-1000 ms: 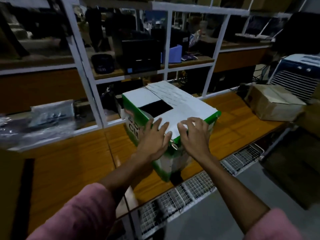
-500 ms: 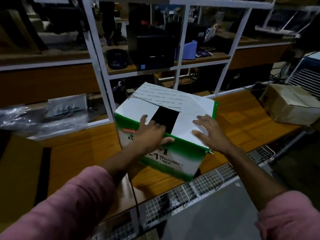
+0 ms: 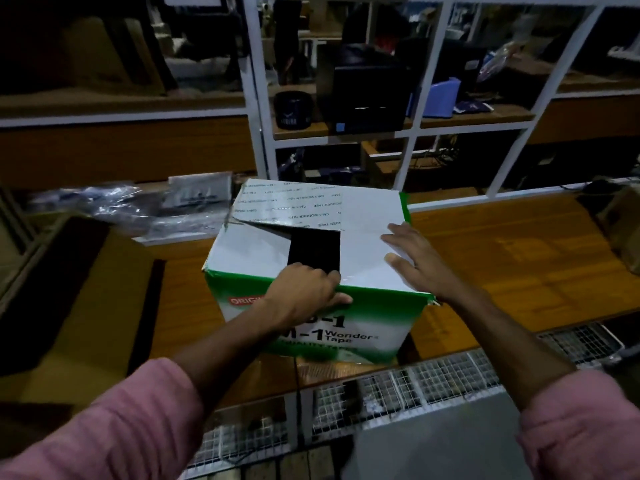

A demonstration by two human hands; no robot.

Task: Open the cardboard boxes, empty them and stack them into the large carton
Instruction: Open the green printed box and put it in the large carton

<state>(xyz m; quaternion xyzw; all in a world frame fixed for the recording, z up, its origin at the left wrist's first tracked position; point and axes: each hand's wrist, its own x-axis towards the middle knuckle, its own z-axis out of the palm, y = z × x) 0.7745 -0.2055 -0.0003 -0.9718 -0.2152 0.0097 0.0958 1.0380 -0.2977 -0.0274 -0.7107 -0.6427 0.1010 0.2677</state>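
A white and green cardboard box (image 3: 367,313) printed "Wonder Tape" stands on the wooden table (image 3: 512,268) in front of me. Its white top flaps lie folded over, leaving a dark square gap (image 3: 315,249) in the middle. My left hand (image 3: 304,292) grips the near flap at the front edge of that gap, fingers curled into the hole and thumb on the green front face. Flat on the right flap lies my right hand (image 3: 412,261), fingers spread. A large brown carton (image 3: 86,306) sits open at the left edge of the view.
A white metal shelf frame (image 3: 256,109) with dark devices rises behind the table. Clear plastic bags (image 3: 145,206) lie at the back left. A brown box (image 3: 623,226) is at the far right. Wire mesh trays (image 3: 415,389) hang below the table's front edge.
The box has turned so its printed green front faces me. My left hand slid from the top down to the gap's near edge and curled onto the flap. My right hand moved further right on top.
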